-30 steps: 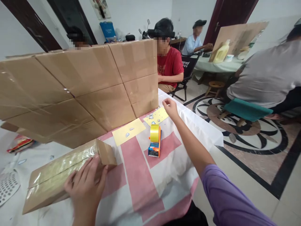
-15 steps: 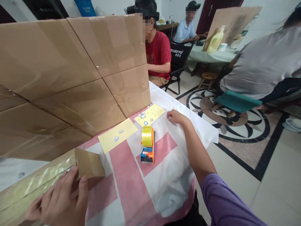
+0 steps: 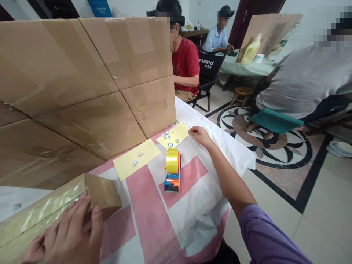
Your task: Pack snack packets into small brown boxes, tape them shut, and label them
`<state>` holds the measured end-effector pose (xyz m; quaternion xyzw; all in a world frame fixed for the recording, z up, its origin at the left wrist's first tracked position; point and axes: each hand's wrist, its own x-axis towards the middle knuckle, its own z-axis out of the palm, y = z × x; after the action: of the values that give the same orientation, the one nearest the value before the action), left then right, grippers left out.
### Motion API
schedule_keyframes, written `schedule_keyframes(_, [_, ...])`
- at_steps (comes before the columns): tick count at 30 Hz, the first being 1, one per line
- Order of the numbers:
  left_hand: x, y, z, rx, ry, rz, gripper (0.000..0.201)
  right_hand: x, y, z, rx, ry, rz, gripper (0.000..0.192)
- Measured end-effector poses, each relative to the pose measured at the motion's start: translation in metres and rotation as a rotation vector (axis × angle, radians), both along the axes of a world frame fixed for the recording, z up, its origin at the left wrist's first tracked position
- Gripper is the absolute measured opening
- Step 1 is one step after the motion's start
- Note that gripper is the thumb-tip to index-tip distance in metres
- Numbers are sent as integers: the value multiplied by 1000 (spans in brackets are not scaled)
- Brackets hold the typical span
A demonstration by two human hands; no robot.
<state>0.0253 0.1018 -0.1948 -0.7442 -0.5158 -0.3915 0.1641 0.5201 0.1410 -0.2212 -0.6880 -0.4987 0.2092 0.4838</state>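
My left hand [image 3: 70,238] lies flat on a taped cardboard box [image 3: 52,203] at the near left of the table, pressing it down. My right hand [image 3: 199,135] reaches far across, fingertips pinched at the right edge of a yellow sheet [image 3: 174,135] strewn with small silvery bits; I cannot tell whether it holds one. A yellow tape roll in an orange-blue dispenser [image 3: 172,170] lies between my two arms. A second yellow sheet [image 3: 136,158] with a few bits lies to its left.
A tall cardboard wall [image 3: 88,88] stands across the back of the pink-and-white tablecloth [image 3: 154,216]. The table's right edge drops to a patterned tile floor [image 3: 277,146]. Other people sit beyond, one in red [image 3: 185,64] and one in grey [image 3: 305,80].
The view dropped and shifted left, so the box slid toward the lower left corner. My right hand came down to the cloth, then moved back to the yellow sheet's edge.
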Motion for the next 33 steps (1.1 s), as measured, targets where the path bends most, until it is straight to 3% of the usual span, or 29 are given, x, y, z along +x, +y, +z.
schedule_keyframes(6, [0,-2,-1,-4,-25,-43,60,-15,0,6,31,200,71,20])
schedule_keyframes(14, [3,-3,1,-7,-2,-13,57,-43,-3,23,282,415,164,28])
schedule_keyframes(18, [5,-5,7,1,55,-26,61,-74,-12,45,362,479,201,28])
schedule_keyframes(21, [5,-5,14,106,98,-21,68,-104,-24,73,405,510,270,26])
schedule_keyframes(23, [10,-2,25,252,58,-145,60,-127,-33,94,415,520,356,27])
schedule_keyframes(26, [34,4,58,301,-32,-498,36,-162,-48,125,404,511,494,25])
schedule_keyframes(27, [46,5,72,230,-83,-587,31,-174,-51,134,399,503,526,23])
schedule_keyframes(30, [83,10,117,-89,-304,-658,19,-207,-59,159,400,454,571,21])
schedule_keyframes(33, [104,15,146,-253,-490,-674,3,-231,-58,180,440,387,528,19])
